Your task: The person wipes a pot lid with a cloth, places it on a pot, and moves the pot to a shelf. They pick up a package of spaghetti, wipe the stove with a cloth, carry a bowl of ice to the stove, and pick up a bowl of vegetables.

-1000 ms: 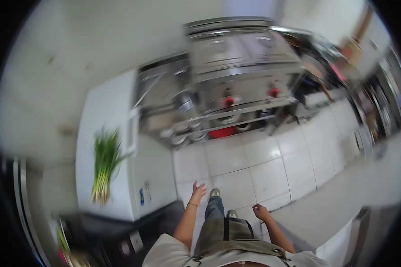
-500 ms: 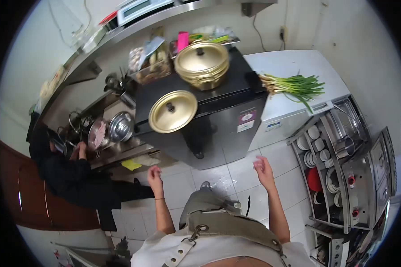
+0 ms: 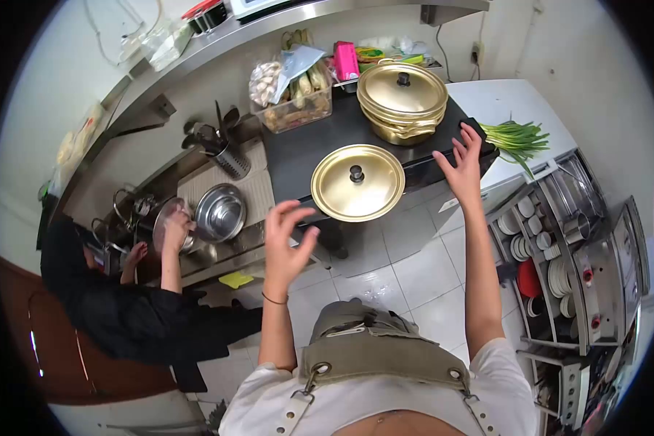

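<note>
My left hand (image 3: 288, 243) is raised just left of a gold pot lid (image 3: 339, 187) with a black knob. Its fingers are spread and nothing is in them. The lid sits at the front edge of the dark counter (image 3: 292, 156). On the right, my right hand (image 3: 463, 163) is held up with fingers apart, close to the front corner of the counter and empty. Behind it stands a gold two-handled pot (image 3: 403, 127), with a second gold lid (image 3: 421, 93) resting on top. Green onions (image 3: 516, 138) lie beyond my right hand on a white chest (image 3: 487, 94).
At the sink on the left, a person in dark clothing (image 3: 131, 309) works with a metal bowl (image 3: 221, 212) nearby. A clear bin of vegetables (image 3: 301, 109) and a utensil holder (image 3: 232, 160) stand toward the back. Shelves of dishes (image 3: 556, 276) line the right side.
I have come closer to the counter. Both my hands have risen and reached forward, toward the lid and pot. The other person's hand has moved over the bowl with pinkish contents.
</note>
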A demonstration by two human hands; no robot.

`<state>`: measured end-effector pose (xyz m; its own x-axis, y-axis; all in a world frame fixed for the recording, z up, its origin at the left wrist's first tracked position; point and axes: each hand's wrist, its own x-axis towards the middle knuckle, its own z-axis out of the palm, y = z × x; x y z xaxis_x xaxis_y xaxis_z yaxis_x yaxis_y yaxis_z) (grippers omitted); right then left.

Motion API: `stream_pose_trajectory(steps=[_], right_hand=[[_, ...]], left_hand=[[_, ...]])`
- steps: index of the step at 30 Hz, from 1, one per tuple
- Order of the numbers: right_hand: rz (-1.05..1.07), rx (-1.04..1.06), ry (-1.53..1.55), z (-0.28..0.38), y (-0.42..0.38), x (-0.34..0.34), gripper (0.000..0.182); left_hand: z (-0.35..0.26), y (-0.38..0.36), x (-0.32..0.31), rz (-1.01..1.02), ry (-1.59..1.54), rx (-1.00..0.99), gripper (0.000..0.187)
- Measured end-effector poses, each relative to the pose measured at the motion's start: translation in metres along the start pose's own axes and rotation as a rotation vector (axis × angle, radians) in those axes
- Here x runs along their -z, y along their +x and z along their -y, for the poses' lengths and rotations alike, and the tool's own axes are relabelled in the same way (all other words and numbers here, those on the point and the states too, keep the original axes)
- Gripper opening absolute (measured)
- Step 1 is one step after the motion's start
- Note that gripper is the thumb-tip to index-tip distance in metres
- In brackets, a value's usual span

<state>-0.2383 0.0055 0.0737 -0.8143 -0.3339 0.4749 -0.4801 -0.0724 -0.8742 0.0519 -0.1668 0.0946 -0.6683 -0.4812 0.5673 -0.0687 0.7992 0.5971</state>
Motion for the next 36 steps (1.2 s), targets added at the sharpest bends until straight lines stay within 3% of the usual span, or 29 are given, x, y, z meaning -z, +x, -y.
stream_pose_trajectory(steps=[3,5,9,10,15,19,21,27,28,33,36], right_hand=[[-0.004,0.144,-0.093,-0.006,0.019,-0.012,0.071],[0.015,0.098,-0.150,-0.008,0.020,-0.020,0.069],[-0.058,0.094,-0.114,-0.005,0.018,-0.033,0.059],[-0.029,-0.016,-0.060,0.001,0.017,-0.034,0.055],[-0.052,0.083,-0.012,-0.027,0.027,-0.048,0.048],[-0.149,0.073,0.027,-0.030,0.033,-0.057,0.036],[-0.157,-0.036,0.043,-0.003,0.028,-0.052,0.034],[-0.189,-0.037,0.032,0.005,0.025,-0.050,0.033],[-0.210,0.043,-0.056,0.007,0.024,-0.046,0.033],[-0.122,-0.027,0.035,0.013,0.019,-0.023,0.029],[-0.145,-0.065,0.054,0.040,0.006,-0.003,0.028]], left_hand=[[-0.010,-0.004,-0.020,0.156,0.082,-0.168,0.033],[-0.004,-0.007,-0.038,0.178,0.152,-0.201,0.037],[0.003,-0.008,-0.056,0.078,0.187,-0.153,0.037],[0.002,-0.006,-0.058,0.040,0.145,-0.101,0.037],[-0.001,0.004,-0.064,-0.036,0.205,-0.115,0.024],[-0.006,0.007,-0.070,-0.036,0.229,-0.051,0.026],[-0.012,0.009,-0.069,-0.016,0.231,-0.035,0.030],[-0.004,0.012,-0.063,0.086,0.229,-0.122,0.017],[-0.001,0.011,-0.062,0.089,0.218,-0.128,0.016],[0.001,0.013,-0.056,0.090,0.125,-0.144,0.015],[0.006,0.024,-0.055,0.200,0.107,-0.119,0.013]])
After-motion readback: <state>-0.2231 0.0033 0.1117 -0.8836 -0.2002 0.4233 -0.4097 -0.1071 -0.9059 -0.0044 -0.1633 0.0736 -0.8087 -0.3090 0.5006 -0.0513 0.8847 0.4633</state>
